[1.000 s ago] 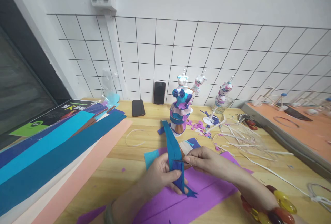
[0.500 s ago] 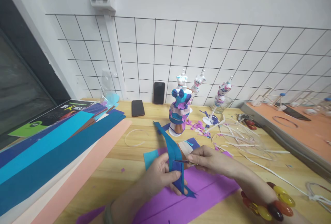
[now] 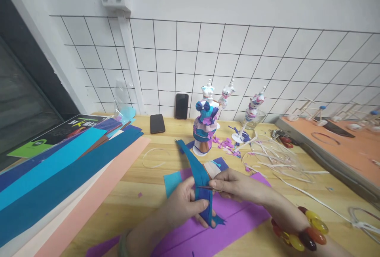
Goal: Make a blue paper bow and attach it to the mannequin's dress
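My left hand (image 3: 187, 203) is closed on a folded blue strip (image 3: 194, 166), thumb on top and fingertips showing beneath. The strip's upper end reaches away toward the dressed figure, and its lower end has pointed tips. My right hand (image 3: 231, 185) grips small scissors (image 3: 208, 188), their thin blades lying across the strip just above my left thumb; the handles are mostly hidden by fingers. Under both hands lies a purple sheet (image 3: 237, 217), with a light blue piece (image 3: 172, 182) and a cream piece (image 3: 212, 168) beyond it.
A small dress-form figure (image 3: 204, 130) in layered blue and purple stands ahead, with another slim figure (image 3: 254, 106) farther right. Phones (image 3: 157, 123) are near the wall. Coloured strips (image 3: 74, 174) cover the left side; tangled white cord (image 3: 276, 158) and an orange board (image 3: 332, 142) are right.
The scissors and my right hand have shifted slightly left and down, the blades reaching farther across the blue strip. My left hand keeps its hold. The camera view has moved slightly.
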`<state>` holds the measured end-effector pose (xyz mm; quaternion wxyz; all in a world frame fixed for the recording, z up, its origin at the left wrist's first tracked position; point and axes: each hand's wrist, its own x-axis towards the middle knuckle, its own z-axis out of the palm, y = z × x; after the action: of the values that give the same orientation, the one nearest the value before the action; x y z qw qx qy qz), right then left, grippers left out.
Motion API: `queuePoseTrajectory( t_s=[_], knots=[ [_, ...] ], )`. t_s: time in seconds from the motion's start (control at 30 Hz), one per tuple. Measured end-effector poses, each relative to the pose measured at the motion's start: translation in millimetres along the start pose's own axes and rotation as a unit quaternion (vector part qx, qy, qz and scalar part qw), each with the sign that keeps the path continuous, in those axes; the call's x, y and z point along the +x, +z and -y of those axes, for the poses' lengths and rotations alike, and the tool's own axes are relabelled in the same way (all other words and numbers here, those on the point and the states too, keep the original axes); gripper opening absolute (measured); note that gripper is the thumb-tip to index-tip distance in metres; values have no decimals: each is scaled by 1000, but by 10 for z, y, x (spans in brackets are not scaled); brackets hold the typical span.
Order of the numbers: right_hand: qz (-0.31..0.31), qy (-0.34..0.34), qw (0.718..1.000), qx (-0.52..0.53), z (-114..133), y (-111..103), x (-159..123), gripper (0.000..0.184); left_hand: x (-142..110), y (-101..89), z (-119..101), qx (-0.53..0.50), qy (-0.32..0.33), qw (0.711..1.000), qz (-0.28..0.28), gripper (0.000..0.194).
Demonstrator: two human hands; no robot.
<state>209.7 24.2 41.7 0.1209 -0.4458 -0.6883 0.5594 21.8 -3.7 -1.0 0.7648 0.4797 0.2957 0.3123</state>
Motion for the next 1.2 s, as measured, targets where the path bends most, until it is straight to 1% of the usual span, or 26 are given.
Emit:
queuePoseTrajectory(
  t_s=[0.3, 0.53, 0.67, 0.73, 0.8, 0.83, 0.9, 0.97, 1.0, 1.03, 1.1, 1.2],
  knots=[
    [-3, -35, 999, -3, 0, 49, 34, 45, -9, 35, -40, 2, -6, 1000, -2, 51],
    [-16, -46, 999, 1, -33, 62, 56, 45, -18, 45, -61, 2, -6, 1000, -10, 57],
    [-17, -76, 996, 33, -30, 75, 72, 43, -4, 18, -33, -1, -9, 1000, -8, 56],
    [-40, -93, 993, 53, -5, 72, 72, 43, 8, -7, -9, -9, -15, 1000, -16, 56],
    [-90, -97, 989, 61, 16, 55, 68, 44, 17, -31, 11, -23, -25, 999, -32, 56],
    [-120, -95, 987, 53, 18, 41, 69, 44, 19, -40, 17, -29, -28, 998, -39, 53],
    [-176, -86, 981, -5, -9, 6, 81, 46, 19, -55, 20, -35, -30, 998, -45, 41],
    [-209, -82, 967, -118, -77, -27, 111, 45, 18, -65, 17, -42, -23, 998, -49, 32],
    [-214, -80, 956, -183, -121, -38, 133, 40, 19, -69, 15, -49, -19, 997, -51, 30],
    [-215, -79, 948, -220, -166, -43, 156, 33, 21, -73, 14, -60, -16, 997, -56, 30],
    [-220, -75, 936, -264, -249, -36, 205, 20, 26, -78, 10, -81, -15, 994, -65, 29],
    [-230, -71, 919, -314, -327, 8, 264, 17, 31, -82, -1, -106, -19, 990, -92, 28]
  ],
)
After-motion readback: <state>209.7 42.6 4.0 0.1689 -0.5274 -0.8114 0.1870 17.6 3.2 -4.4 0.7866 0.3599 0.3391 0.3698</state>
